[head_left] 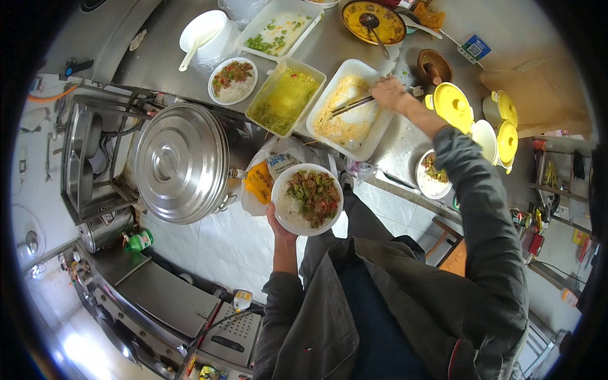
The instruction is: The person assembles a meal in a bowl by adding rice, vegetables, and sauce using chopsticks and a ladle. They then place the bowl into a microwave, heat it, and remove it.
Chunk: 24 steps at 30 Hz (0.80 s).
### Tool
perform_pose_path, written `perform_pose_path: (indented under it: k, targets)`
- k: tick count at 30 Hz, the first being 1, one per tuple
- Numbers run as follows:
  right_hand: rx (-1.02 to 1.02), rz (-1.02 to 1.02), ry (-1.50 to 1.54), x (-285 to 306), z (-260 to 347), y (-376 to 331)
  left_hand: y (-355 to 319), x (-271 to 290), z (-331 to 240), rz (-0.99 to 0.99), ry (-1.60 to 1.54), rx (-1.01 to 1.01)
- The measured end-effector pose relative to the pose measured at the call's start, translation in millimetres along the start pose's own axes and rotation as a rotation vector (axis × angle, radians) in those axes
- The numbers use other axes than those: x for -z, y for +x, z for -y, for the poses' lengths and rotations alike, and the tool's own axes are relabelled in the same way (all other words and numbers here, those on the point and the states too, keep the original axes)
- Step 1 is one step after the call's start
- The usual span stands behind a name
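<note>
My left hand (282,226) is closed round the side of a white bowl (286,216) that holds rice topped with meat and green peppers, raised in front of my body. Over the counter, my right hand (391,95) grips dark chopsticks (354,106). Their tips reach into a white rectangular tub (369,140) with pale yellow shreds inside. Whether the tips pinch any shreds is too small to tell. Beside this tub stands a container of yellow-green liquid (284,101). A second bowl of topped rice (233,81) sits left of it, and another rice bowl (434,177) rests near the counter's edge at right.
A large lidded steel pot (180,161) stands at left. Along the back are a tray with chopped scallions (278,31), a white tub with a spoon (206,35) and a yellow pan with a ladle (373,22). Yellow-lidded pots (453,104) and a wooden mortar (435,66) are at right.
</note>
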State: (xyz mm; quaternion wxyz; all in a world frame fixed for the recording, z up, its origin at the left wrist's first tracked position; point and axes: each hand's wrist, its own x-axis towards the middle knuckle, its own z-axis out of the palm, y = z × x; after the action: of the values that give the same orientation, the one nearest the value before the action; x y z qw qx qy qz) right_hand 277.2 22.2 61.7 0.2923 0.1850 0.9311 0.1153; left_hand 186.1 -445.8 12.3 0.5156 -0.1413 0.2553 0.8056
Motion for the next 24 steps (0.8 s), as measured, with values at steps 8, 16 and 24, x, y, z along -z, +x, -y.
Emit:
perform_pose_path:
  k: [8,16,24]
  targets:
    - [0.137,0.329,0.670,108.1,-23.9,-59.6,42.8,8.7,11.2,0.040,-0.044,0.116]
    - [0.083,0.788,1.592,103.9,12.0,-78.4,50.7,2.8,13.6,0.092,-0.082,0.129]
    - [0.201,0.072,2.297,70.8,37.3,-75.5,49.2,1.3,10.9,-0.002,-0.011,0.047]
